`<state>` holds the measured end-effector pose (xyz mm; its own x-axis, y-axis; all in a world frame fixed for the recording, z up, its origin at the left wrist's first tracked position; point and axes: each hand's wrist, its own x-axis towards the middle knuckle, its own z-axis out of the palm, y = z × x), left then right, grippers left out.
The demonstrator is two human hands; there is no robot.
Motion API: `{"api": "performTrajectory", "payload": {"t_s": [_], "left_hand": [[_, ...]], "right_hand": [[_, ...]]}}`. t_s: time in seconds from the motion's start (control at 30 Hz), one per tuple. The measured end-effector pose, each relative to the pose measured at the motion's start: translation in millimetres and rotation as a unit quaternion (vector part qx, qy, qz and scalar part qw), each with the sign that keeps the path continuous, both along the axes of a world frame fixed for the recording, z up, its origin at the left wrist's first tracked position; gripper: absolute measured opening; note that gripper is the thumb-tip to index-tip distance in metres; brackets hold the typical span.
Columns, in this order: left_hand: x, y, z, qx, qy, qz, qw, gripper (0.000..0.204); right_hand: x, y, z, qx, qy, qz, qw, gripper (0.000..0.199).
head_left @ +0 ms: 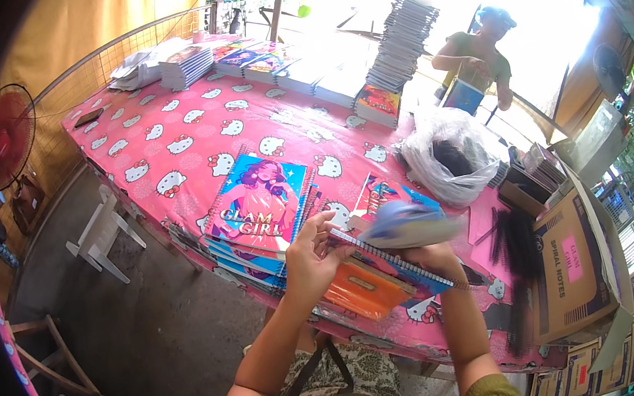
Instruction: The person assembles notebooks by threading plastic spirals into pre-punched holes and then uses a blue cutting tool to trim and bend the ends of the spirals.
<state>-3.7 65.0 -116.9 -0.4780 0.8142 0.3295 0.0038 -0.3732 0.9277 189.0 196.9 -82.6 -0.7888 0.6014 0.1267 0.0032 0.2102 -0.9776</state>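
My left hand (315, 254) pinches the near-left end of a spiral notebook (386, 255), its coil running slanted between my hands. My right hand (433, 258) grips the notebook's other end, its fingers partly hidden behind the pages. Above the coil, the lifted pages are smeared by motion. Just left of my left hand rises a stack of spiral notebooks (260, 204) with a blue and pink illustrated cover on top. Below the held notebook lies a flat orange item (365, 289), partly covered. More colourful covers (373, 194) lie behind my hands.
Black binding coils (514, 247) lie to my right, beside a cardboard box (572, 268). A clear plastic bag (448, 155) with dark contents stands beyond. A tall book stack (401, 42) leans at the table's far side, near another person (476, 61). A white plastic stool (105, 236) stands left.
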Motion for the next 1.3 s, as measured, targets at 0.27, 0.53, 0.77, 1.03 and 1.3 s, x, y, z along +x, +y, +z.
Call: {"api": "performTrajectory", "payload": {"t_s": [0.27,0.53,0.77,1.03,1.3], "left_hand": [[-5.1,-1.0,-5.0,0.001,-0.057,-0.027,0.998,0.033],[-16.5,7.2,17.3,-0.009,-0.035,-0.158,0.987,0.030],[-1.1,-33.7,92.0,0.251,0.062,0.087,0.962,0.033],[35.2,-55.1,33.0,0.173,0.466,-0.046,0.866,0.026],[45.8,-37.4,11.9,0.187,0.356,0.019,0.915,0.023]], "right_hand": [[-7.4,8.5,-15.0,0.115,-0.063,-0.087,0.988,0.055],[82.7,-40.3,-40.9,0.342,-0.387,-0.271,0.812,0.044],[152.8,-81.9,-51.5,0.388,-0.304,-0.347,0.798,0.051],[181.0,-127.2,-87.9,0.324,-0.441,-0.304,0.780,0.067],[150.3,-141.4,-59.1,0.267,-0.244,-0.312,0.879,0.045]]}}
